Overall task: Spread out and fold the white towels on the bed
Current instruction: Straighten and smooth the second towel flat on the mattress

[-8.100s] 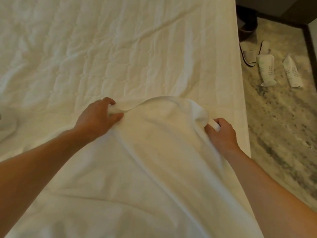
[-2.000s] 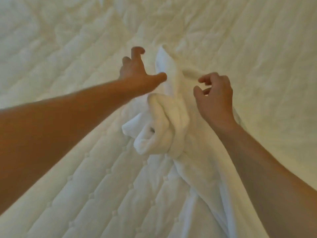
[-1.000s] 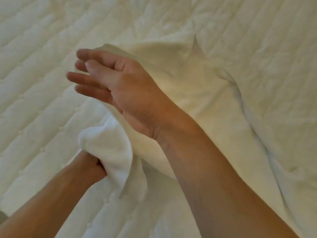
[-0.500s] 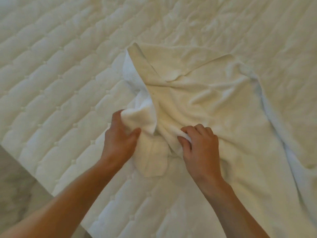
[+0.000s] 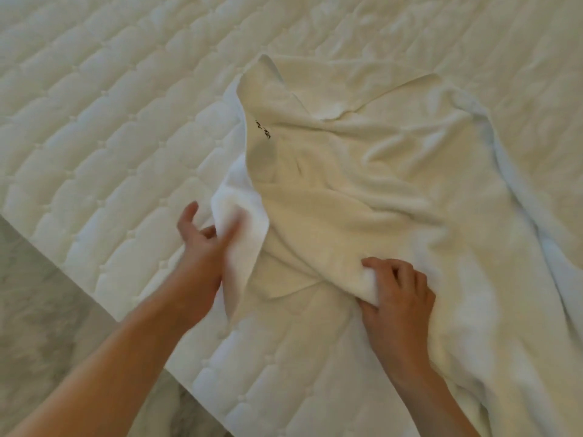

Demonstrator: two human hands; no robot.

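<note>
A white towel [image 5: 362, 171] lies rumpled and partly spread on the quilted bed [image 5: 110, 127]; a small dark mark shows near its upper left edge. My left hand [image 5: 202, 244] pinches a raised fold of the towel's left edge between thumb and fingers. My right hand [image 5: 394, 291] grips a bunched fold along the towel's near edge, fingers curled over it. The towel's right side runs down out of view at the lower right.
The bed's edge [image 5: 94, 298] runs diagonally across the lower left, with a pale marbled floor [image 5: 34, 298] beyond it. Quilted mattress surface extends up and left of the towel and below my hands.
My hands have drawn apart: the right has slid right along the near edge with its fold, the left keeps the left edge. The towel lies wider and flatter than before.
</note>
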